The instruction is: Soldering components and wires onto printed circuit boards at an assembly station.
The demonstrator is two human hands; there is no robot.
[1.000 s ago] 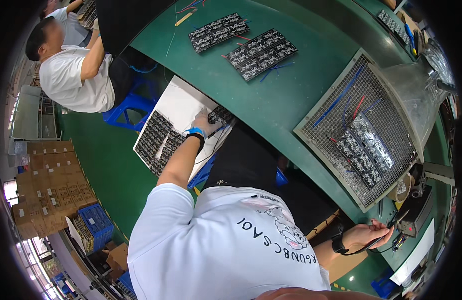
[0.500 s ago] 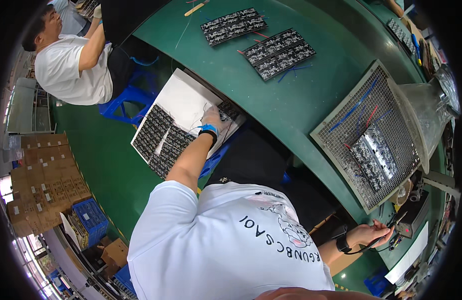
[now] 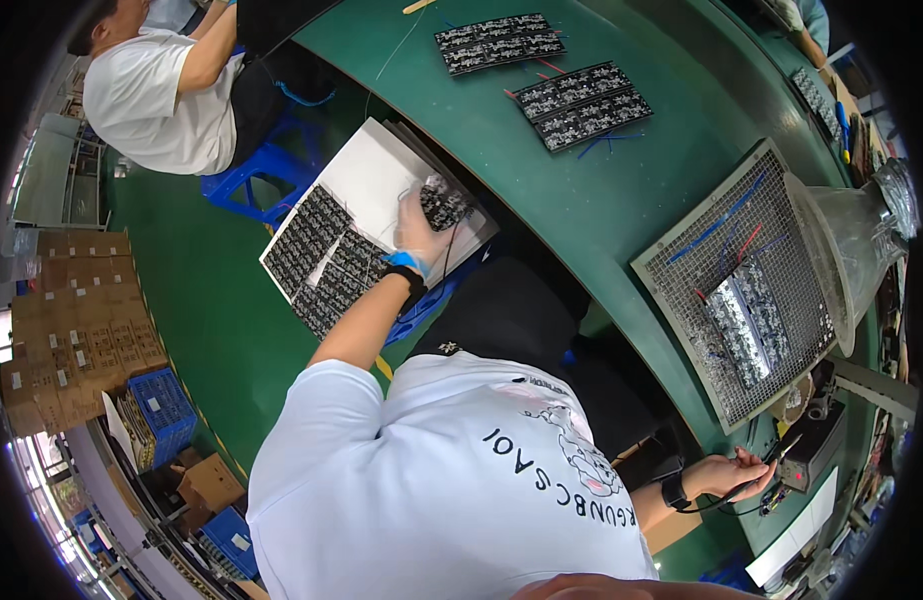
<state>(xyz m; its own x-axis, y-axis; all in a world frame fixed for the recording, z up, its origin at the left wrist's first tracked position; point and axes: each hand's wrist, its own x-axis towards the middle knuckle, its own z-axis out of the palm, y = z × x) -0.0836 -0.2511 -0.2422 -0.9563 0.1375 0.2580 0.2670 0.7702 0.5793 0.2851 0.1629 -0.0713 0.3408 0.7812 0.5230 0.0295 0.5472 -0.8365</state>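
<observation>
From my remote station, with twelve at the top of my view, I find the left hand [image 3: 417, 228] at eleven o'clock, gloved, its fingers curled about a black circuit panel [image 3: 447, 203]; I cannot tell whether they grip it or merely rest against it. The right hand [image 3: 733, 473], bare, is at four o'clock, clenched around a pen-shaped tool [image 3: 787, 449] with a black cord.

The panel is over the right part of a white tray [image 3: 366, 175], whose left part, at ten o'clock, carries more black panels [image 3: 311, 235].

The green surface [image 3: 571, 215] sweeps from twelve o'clock round to four and is marked with small light specks. I note two wired boards on it: the first [image 3: 499, 42] at twelve, the second [image 3: 583, 105] at one. At three o'clock I record a framed mesh tray [image 3: 679, 347] bearing another board [image 3: 746, 325] and loose blue wire, with a clear plastic hood [image 3: 826, 265] beside it. A dark box [image 3: 813, 450] with a red light is at four.

In the room, I observe a seated co-worker [image 3: 156, 95] in white at ten o'clock, stacked cartons [image 3: 81, 340] at nine, a blue crate [image 3: 161, 410] at eight, and green floor [image 3: 196, 290] between.
</observation>
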